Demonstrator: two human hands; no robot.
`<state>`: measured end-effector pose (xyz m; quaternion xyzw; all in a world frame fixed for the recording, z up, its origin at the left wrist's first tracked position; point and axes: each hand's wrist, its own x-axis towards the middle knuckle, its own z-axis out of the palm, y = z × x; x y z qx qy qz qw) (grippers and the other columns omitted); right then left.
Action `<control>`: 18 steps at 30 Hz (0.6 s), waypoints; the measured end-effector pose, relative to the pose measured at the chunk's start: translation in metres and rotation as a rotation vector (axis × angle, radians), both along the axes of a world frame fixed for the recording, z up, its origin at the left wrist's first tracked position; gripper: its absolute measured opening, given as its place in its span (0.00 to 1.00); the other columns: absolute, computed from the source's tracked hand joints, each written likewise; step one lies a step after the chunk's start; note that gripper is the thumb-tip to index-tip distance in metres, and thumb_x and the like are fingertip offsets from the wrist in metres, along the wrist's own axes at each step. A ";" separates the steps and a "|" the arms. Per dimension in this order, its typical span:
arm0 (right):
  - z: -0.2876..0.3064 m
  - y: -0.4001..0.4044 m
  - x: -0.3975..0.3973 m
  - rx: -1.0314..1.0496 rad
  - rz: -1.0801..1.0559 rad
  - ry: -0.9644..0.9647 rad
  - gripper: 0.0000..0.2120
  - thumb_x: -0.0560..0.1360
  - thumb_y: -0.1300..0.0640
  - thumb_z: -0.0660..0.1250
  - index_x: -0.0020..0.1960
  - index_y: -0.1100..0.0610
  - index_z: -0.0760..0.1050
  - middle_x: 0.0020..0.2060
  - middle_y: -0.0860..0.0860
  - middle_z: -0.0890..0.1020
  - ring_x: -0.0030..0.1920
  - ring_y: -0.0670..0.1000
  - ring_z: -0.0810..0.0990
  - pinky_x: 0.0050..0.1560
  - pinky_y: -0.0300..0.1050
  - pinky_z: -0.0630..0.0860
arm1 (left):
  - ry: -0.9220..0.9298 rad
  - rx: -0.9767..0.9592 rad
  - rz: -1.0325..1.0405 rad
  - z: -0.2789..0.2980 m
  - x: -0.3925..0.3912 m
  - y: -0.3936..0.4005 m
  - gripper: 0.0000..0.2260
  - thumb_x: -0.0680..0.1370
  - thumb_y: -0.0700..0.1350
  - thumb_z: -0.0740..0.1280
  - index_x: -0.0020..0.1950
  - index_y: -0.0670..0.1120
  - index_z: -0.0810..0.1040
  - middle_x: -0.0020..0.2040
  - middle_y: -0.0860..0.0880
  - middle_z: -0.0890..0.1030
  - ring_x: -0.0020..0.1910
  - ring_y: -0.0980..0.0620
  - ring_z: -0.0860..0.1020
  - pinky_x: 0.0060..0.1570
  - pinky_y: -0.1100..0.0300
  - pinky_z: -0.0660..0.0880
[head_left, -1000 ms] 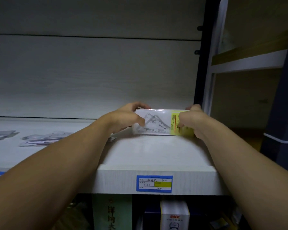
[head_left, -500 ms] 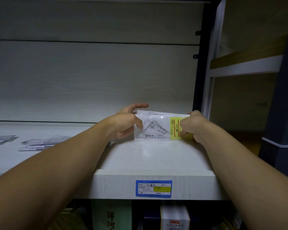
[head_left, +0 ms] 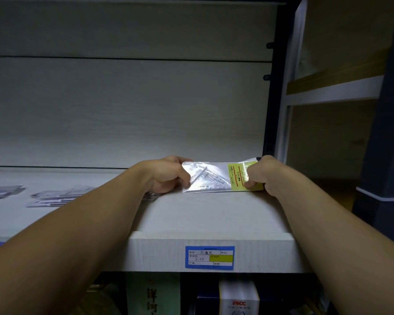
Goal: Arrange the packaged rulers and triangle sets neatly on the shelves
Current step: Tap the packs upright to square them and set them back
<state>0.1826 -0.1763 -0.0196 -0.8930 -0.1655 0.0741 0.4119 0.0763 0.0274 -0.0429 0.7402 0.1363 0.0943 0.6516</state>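
Observation:
A clear packet with a triangle set (head_left: 210, 177) and a yellow label at its right end stands tilted back at the rear right of the white shelf (head_left: 214, 214), its lower edge on the shelf. My left hand (head_left: 168, 176) grips the packet's left end with curled fingers. My right hand (head_left: 263, 176) pinches the yellow right end. More packaged rulers (head_left: 57, 196) lie flat in a loose pile to the left, and another packet (head_left: 0, 193) lies at the far left.
A blue and yellow price tag (head_left: 209, 257) is stuck on the shelf's front edge. A dark upright post (head_left: 273, 87) bounds the shelf on the right. Boxes (head_left: 238, 298) and a green book (head_left: 152, 294) sit on the shelf below.
The packet has tipped further back and its top edge now leans away. My left fingers have curled round its left end.

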 end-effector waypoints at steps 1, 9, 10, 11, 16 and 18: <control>-0.001 -0.001 0.000 0.002 0.006 0.002 0.13 0.73 0.74 0.70 0.50 0.62 0.70 0.35 0.55 0.73 0.38 0.54 0.72 0.40 0.44 0.71 | 0.002 0.015 -0.017 0.001 -0.001 -0.002 0.31 0.59 0.22 0.64 0.62 0.31 0.73 0.56 0.37 0.73 0.53 0.39 0.72 0.55 0.48 0.65; -0.003 0.006 0.016 0.246 -0.066 0.061 0.15 0.69 0.76 0.68 0.54 0.65 0.76 0.37 0.57 0.84 0.36 0.57 0.84 0.50 0.54 0.83 | -0.127 0.069 0.047 0.005 0.004 0.007 0.23 0.65 0.21 0.67 0.57 0.38 0.77 0.52 0.39 0.84 0.50 0.44 0.84 0.54 0.56 0.79; -0.003 0.007 0.019 0.261 -0.075 0.042 0.15 0.69 0.76 0.68 0.53 0.64 0.77 0.39 0.58 0.85 0.38 0.57 0.85 0.51 0.55 0.83 | -0.145 0.077 0.060 0.006 0.001 0.004 0.19 0.67 0.20 0.66 0.52 0.37 0.79 0.48 0.40 0.84 0.46 0.46 0.85 0.49 0.59 0.80; -0.003 0.008 0.023 0.266 -0.076 0.037 0.14 0.69 0.76 0.68 0.52 0.64 0.77 0.42 0.58 0.85 0.40 0.58 0.85 0.52 0.55 0.83 | -0.165 0.076 0.058 0.007 0.000 0.002 0.18 0.67 0.19 0.65 0.51 0.36 0.79 0.47 0.40 0.84 0.46 0.45 0.84 0.46 0.60 0.80; -0.005 0.005 0.021 0.170 0.005 0.089 0.17 0.73 0.74 0.68 0.61 0.68 0.72 0.55 0.61 0.79 0.54 0.60 0.78 0.47 0.47 0.75 | -0.067 0.088 -0.042 0.003 -0.003 -0.001 0.22 0.62 0.23 0.68 0.53 0.38 0.80 0.51 0.37 0.83 0.51 0.38 0.83 0.56 0.48 0.78; -0.005 0.005 0.020 0.125 0.007 0.110 0.19 0.70 0.75 0.72 0.57 0.65 0.73 0.53 0.57 0.78 0.53 0.59 0.72 0.51 0.51 0.71 | -0.026 0.110 -0.068 0.003 -0.005 -0.003 0.22 0.60 0.25 0.68 0.51 0.40 0.80 0.52 0.37 0.83 0.55 0.35 0.81 0.61 0.43 0.76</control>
